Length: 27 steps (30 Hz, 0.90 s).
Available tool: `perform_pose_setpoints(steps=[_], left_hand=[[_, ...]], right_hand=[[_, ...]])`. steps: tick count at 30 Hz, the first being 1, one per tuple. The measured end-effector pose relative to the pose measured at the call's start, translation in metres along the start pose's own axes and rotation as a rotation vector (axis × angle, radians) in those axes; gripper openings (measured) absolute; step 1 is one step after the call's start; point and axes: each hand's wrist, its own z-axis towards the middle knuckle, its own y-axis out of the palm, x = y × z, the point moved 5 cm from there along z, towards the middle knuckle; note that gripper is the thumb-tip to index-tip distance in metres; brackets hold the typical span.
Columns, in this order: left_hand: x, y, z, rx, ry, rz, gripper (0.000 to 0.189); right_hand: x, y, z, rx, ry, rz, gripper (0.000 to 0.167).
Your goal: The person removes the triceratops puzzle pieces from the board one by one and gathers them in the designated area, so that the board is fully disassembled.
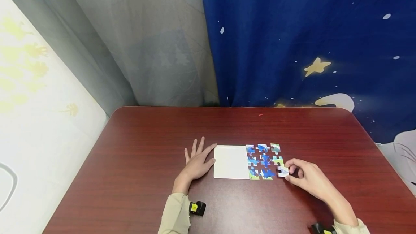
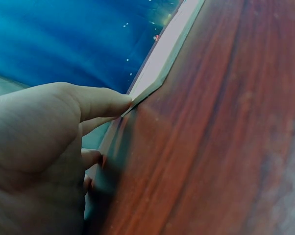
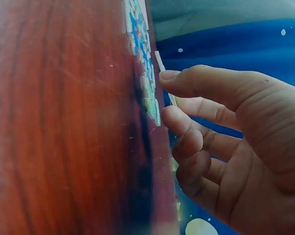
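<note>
In the head view, a pale, blank square puzzle board (image 1: 231,162) lies flat on the table. My left hand (image 1: 195,166) rests at its left edge, fingers spread and straight, with the index finger and thumb touching that side. The left wrist view shows a fingertip against the corner of the board (image 2: 159,66). Between thumb and fingers, my right hand (image 1: 307,177) pinches a pale puzzle piece (image 1: 284,171), seen edge-on and raised off the table in the right wrist view. Several blue and green puzzle pieces (image 1: 268,174) lie in loose rows right of the board.
The dark red wooden table (image 1: 146,147) has rounded far corners. Behind it hang a grey curtain (image 1: 162,64) and a blue one (image 1: 269,46) with stars. At the right edge, part of something pale (image 1: 404,151) shows beside the table.
</note>
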Motion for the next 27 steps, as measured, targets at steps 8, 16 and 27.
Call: perform_pose_setpoints(steps=[8,16,27], left_hand=[[0.000,0.000,-0.001,-0.003,0.000,0.004,0.048],[0.000,-0.001,0.000,0.001,-0.001,0.001,0.048],[0.002,0.006,0.005,-0.009,0.015,-0.007,0.049]], right_hand=[[0.004,0.010,-0.005,-0.008,-0.026,0.025,0.028],[0.004,0.012,-0.004,-0.033,-0.009,0.048,0.027],[0.006,0.008,-0.012,0.051,-0.019,0.037,0.029]])
